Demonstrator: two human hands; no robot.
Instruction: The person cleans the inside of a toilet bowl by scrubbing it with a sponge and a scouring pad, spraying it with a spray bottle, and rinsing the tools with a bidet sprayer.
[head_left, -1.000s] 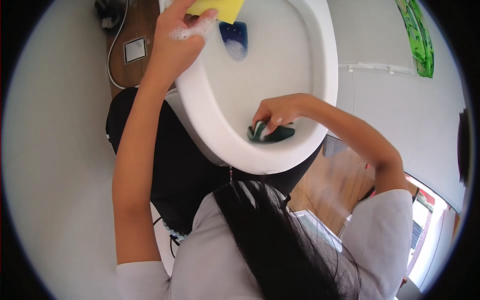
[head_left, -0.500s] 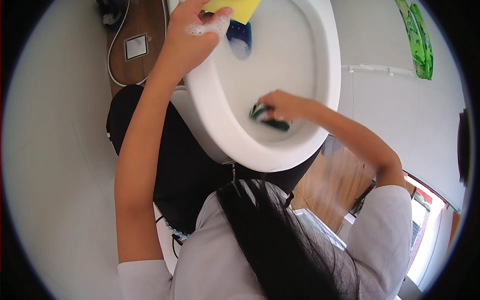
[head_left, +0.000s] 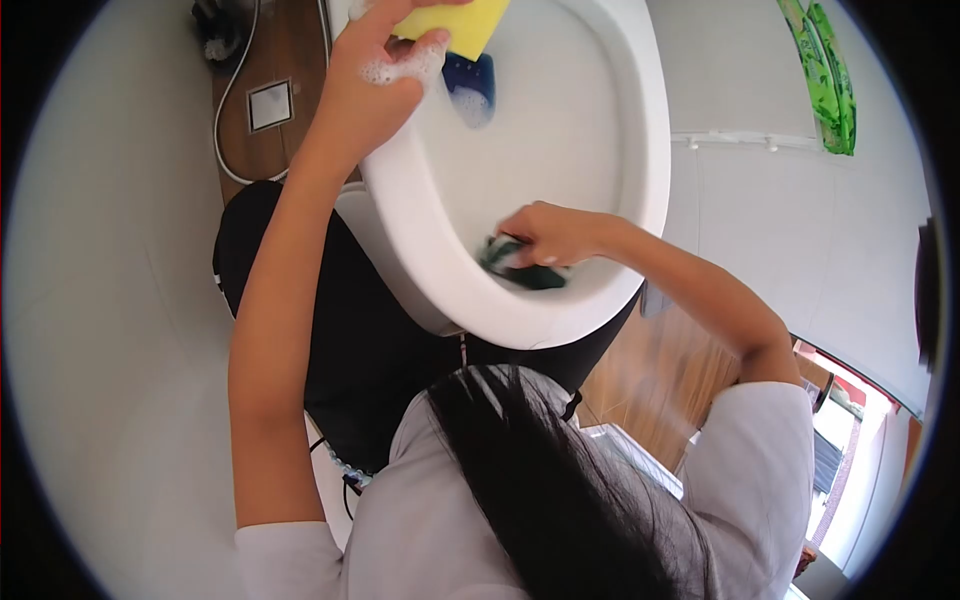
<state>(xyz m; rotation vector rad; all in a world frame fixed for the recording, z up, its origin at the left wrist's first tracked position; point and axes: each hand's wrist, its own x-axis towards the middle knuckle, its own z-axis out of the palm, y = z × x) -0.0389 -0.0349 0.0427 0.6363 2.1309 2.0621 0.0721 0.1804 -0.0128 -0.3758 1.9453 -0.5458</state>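
Observation:
My left hand [head_left: 385, 75], with white foam on its thumb side, holds a yellow cloth or sheet [head_left: 465, 28] over the upper left rim of a white toilet bowl [head_left: 520, 140]. Inside the front of the bowl, my right hand [head_left: 545, 237] is closed on a dark green scrubbing pad [head_left: 535, 275], which is blurred and pressed against the inner wall. Blue water [head_left: 470, 88] with foam lies in the bowl's drain opening, just below the yellow sheet.
A pale hose [head_left: 218, 125] curves past a square floor drain [head_left: 270, 105] on the brown floor. A green packet [head_left: 830, 85] is at the upper right, near a white rail [head_left: 730, 138]. Long black hair hangs over my grey shirt.
My right hand and the green pad have moved slightly down and left along the bowl's front inner wall. My left hand keeps its hold on the yellow sheet. The view has shifted slightly.

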